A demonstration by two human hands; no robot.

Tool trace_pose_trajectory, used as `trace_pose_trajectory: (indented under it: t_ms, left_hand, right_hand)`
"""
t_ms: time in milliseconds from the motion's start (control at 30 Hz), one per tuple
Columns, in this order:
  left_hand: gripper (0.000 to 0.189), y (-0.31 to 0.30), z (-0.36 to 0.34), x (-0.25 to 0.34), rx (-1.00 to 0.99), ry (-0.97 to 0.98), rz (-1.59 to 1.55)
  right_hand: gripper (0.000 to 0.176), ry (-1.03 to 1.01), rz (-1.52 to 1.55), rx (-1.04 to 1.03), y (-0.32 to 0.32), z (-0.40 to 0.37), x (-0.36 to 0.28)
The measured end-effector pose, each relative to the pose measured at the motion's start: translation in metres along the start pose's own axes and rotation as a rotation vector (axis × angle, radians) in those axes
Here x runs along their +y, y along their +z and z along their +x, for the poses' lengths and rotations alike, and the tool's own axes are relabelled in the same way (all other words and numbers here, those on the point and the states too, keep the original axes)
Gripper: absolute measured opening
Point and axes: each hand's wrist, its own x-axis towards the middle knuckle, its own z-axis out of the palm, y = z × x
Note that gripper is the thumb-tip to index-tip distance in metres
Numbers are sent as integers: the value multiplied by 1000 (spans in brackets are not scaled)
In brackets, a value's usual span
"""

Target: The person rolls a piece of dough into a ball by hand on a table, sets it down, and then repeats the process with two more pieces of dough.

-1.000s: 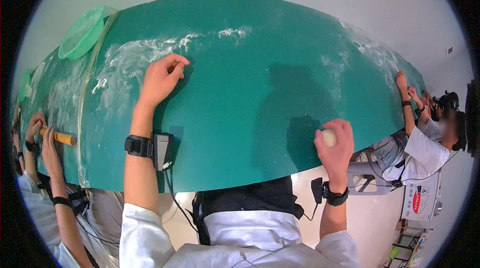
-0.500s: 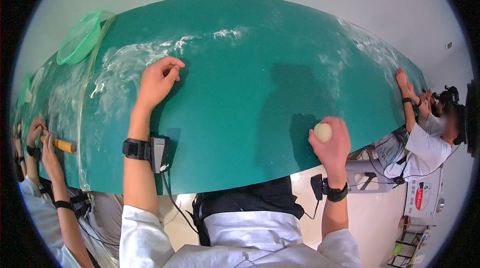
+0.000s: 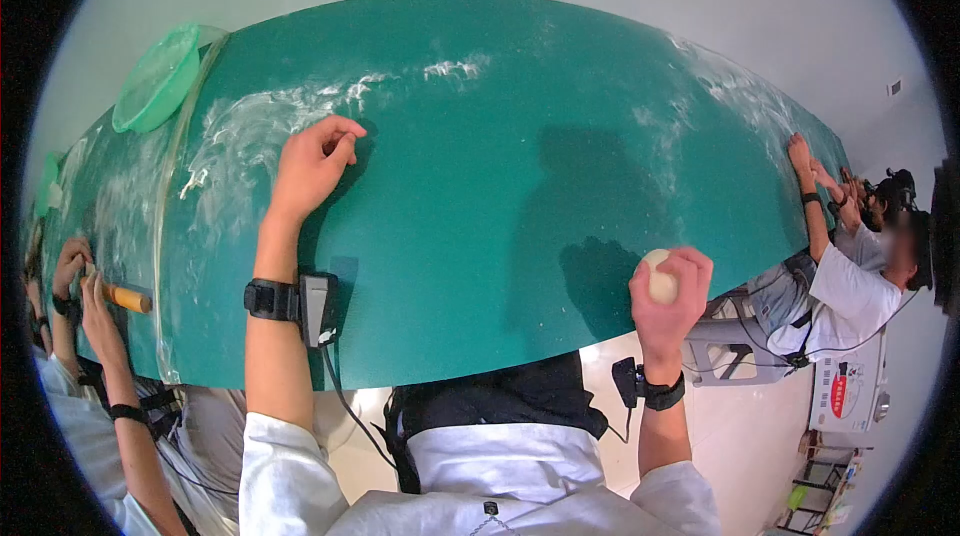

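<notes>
My right hand (image 3: pixel 670 298) is closed around a pale, smooth ball of dough (image 3: pixel 661 281), held up near the table's front edge on the right. The ball peeks out between the thumb and bent fingers. My left hand (image 3: pixel 316 168) is at the left part of the green table (image 3: pixel 450 236), its fingers curled in and the thumb against them. Nothing shows in that hand. White flour (image 3: pixel 260 121) is smeared on the table beside and beyond it.
A green plastic basket (image 3: pixel 160 86) stands at the far left. To the left, another person's hands (image 3: pixel 95 311) are at a wooden rolling pin (image 3: pixel 127 298). Other people sit along the right end, with a person's hand (image 3: pixel 800 153) on the table. A grey stool (image 3: pixel 735 351) stands below.
My right hand has turned and shifted slightly right and toward me, with the dough ball still in it. My left hand stays where it was.
</notes>
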Motion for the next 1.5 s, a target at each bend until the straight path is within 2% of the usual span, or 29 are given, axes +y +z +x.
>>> trace_pose_trajectory:
  t_ms: [100,167,200,267,400,467,600,667,700,767,800,933,1000,1100,1133,1233,1267,1333,1467,1500]
  left_hand:
    - [17,-1,-1,0,9,13,-3]
    - [16,-1,1,-1,9,14,-2]
    - [16,0,0,0,1,10,0]
    - [16,1,-1,1,-6,13,-2]
    - [15,-2,-1,3,-19,13,14]
    - [15,-1,-1,3,-23,6,-1]
    - [15,0,-1,6,-15,-3,8]
    - [15,0,1,-3,-5,7,-9]
    - [15,1,1,-6,-3,18,-30]
    - [15,0,-1,-4,-7,13,-23]
    - [15,1,0,-1,-4,14,-19]
    - [16,0,-2,4,-2,-5,23]
    - [15,-1,-2,4,-18,-6,-2]
    - [15,-2,-1,3,-25,4,6]
    - [15,-1,-1,3,-27,7,6]
    - [15,1,-1,5,-29,-11,17]
    - [15,1,-2,4,-21,-1,16]
    - [15,-1,-1,3,1,4,20]
    - [14,-2,-2,1,-13,11,-32]
    - [14,0,-2,2,-16,3,-24]
  right_hand:
    - [33,31,-43,5,-1,7,-14]
    - [33,74,-78,-218,-4,6,-5]
    - [33,74,-79,-216,-4,2,2]
    - [34,35,15,-93,-1,-4,14]
    - [33,21,-43,59,-2,3,-3]
    - [31,130,-72,-185,-6,9,-10]
    - [31,103,21,-206,-10,2,12]
    - [31,30,-12,145,-8,-4,12]
    - [31,33,-10,140,-8,-1,7]
    - [31,19,-75,-49,-13,10,-7]
    - [30,46,-2,-189,-12,5,1]
    - [31,97,29,-226,-16,-3,13]
    - [31,3,-10,83,-9,-3,11]
    - [32,-4,-57,-53,-10,4,-4]
    - [35,58,-18,-183,-10,1,2]
    - [38,77,5,-271,-17,6,9]
    - [38,77,4,-267,-16,5,9]
    - [33,56,-9,31,-9,6,3]
    - [28,44,-57,-55,-15,20,-17]
    - [26,99,-52,-219,-19,19,-11]
